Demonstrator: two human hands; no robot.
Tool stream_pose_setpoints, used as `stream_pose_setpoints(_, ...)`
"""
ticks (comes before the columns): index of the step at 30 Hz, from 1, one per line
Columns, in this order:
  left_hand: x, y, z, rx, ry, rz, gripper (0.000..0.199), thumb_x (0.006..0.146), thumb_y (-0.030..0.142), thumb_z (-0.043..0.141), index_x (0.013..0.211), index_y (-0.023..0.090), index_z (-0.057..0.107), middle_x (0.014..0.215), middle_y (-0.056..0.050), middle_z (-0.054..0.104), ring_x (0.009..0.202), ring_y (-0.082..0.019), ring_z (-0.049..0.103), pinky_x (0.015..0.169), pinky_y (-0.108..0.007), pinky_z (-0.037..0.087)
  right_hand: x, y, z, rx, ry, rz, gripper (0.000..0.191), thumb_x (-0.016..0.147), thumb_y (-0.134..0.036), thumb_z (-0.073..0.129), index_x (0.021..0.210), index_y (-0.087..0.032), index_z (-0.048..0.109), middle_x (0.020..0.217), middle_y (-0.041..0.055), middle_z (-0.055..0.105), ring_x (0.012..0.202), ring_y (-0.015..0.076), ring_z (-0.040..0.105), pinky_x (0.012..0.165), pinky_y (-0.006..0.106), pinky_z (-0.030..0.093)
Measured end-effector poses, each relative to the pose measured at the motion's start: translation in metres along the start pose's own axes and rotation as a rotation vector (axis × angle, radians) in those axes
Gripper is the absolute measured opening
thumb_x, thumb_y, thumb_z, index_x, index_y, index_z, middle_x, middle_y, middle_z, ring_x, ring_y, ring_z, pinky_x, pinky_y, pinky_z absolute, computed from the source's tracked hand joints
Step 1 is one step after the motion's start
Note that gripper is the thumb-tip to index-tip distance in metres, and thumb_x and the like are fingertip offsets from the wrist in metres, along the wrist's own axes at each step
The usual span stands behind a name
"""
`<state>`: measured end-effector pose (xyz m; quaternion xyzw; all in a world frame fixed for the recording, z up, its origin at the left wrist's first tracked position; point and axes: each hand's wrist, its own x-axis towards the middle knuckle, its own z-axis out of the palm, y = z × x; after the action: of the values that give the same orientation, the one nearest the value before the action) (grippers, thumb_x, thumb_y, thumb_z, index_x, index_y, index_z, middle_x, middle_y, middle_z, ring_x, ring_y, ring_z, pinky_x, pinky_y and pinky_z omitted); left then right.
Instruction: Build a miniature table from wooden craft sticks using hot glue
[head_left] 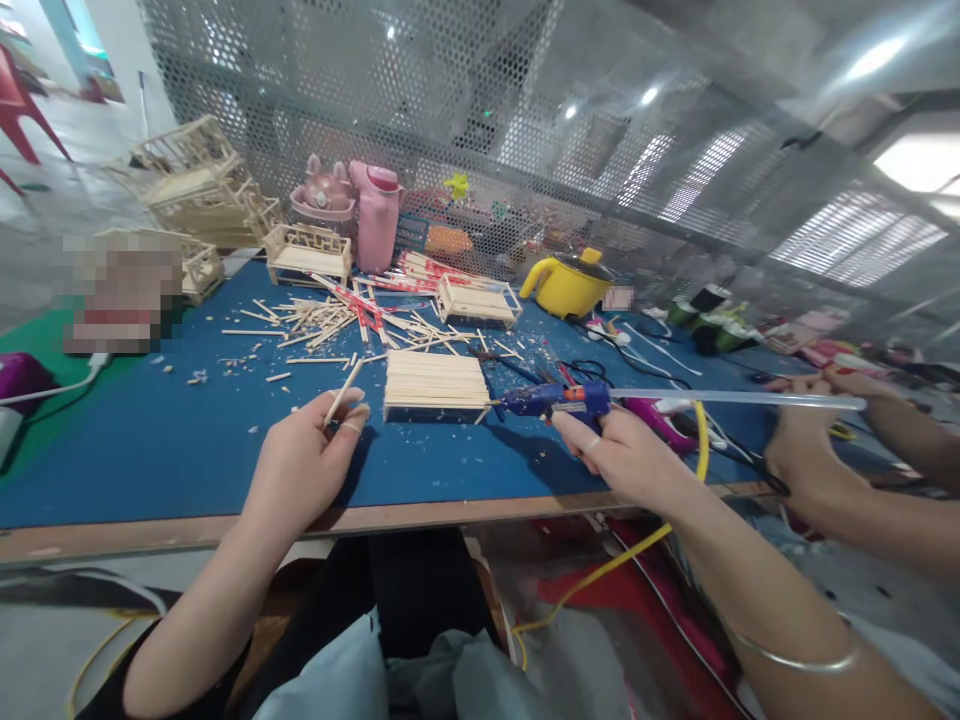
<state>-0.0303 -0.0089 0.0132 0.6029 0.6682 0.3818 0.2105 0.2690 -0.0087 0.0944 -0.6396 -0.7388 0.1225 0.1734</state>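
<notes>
Between the thumb and fingers of my left hand is a short wooden stick, held tilted above the blue mat. My right hand grips a blue hot glue gun, with a long clear glue stick poking out of its back end. The gun's nozzle points left, at the right end of a small platform of wooden sticks laid side by side on a dark block. Whether the nozzle touches the wood I cannot tell. Behind the platform lies a scattered pile of loose sticks.
Miniature wooden beds stand at the back left, near a pink flask. A yellow pot sits behind the glue gun. Cables and pliers lie near the gun. Another person's hands work at the right. Perforated metal rises behind.
</notes>
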Motion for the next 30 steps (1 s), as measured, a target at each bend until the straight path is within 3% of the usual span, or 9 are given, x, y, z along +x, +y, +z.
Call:
stream_pose_setpoints(8, 0.0010, -0.0003, 0.0010, 0.024, -0.010, 0.008, 0.041, 0.082, 0.046, 0.047, 0.109, 0.021, 0.066, 0.086, -0.004, 0.074, 0.073, -0.022, 0.066, 0.069, -0.028, 0.047, 0.0011, 0.0016, 0.0010, -0.036, 0.068, -0.057, 0.040, 0.083, -0.055, 0.049, 0.065, -0.024, 0.066, 0.042, 0.0004, 0.053, 0.059, 0.0233, 0.062, 0.055, 0.029, 0.045)
stream_pose_setpoints(21, 0.0013, -0.0004, 0.0009, 0.007, -0.023, 0.012, 0.038, 0.083, 0.046, 0.047, 0.107, 0.023, 0.066, 0.101, -0.006, 0.073, 0.092, -0.025, 0.066, 0.075, -0.031, 0.046, 0.0019, 0.0005, 0.0012, -0.182, 0.117, -0.116, 0.040, 0.087, -0.054, 0.046, 0.087, -0.024, 0.072, 0.062, 0.0046, 0.065, 0.070, 0.0261, 0.065, 0.059, 0.032, 0.047)
stream_pose_setpoints(27, 0.0038, -0.0025, 0.0010, -0.003, -0.034, 0.002, 0.039, 0.083, 0.046, 0.047, 0.108, 0.023, 0.065, 0.100, -0.006, 0.073, 0.088, -0.024, 0.066, 0.072, -0.029, 0.045, 0.0044, 0.0050, -0.0019, -0.229, 0.145, -0.157, 0.035, 0.086, -0.050, 0.050, 0.092, -0.024, 0.072, 0.078, 0.0058, 0.071, 0.076, 0.0256, 0.067, 0.066, 0.033, 0.051)
stream_pose_setpoints(30, 0.0032, -0.0007, -0.0030, -0.042, -0.006, 0.001, 0.034, 0.082, 0.046, 0.050, 0.100, 0.023, 0.067, 0.086, -0.003, 0.073, 0.078, -0.021, 0.064, 0.067, -0.027, 0.043, 0.0036, 0.0082, -0.0014, -0.230, 0.134, -0.207, 0.028, 0.080, -0.045, 0.060, 0.098, -0.026, 0.071, 0.087, 0.0039, 0.073, 0.082, 0.0267, 0.068, 0.072, 0.035, 0.054)
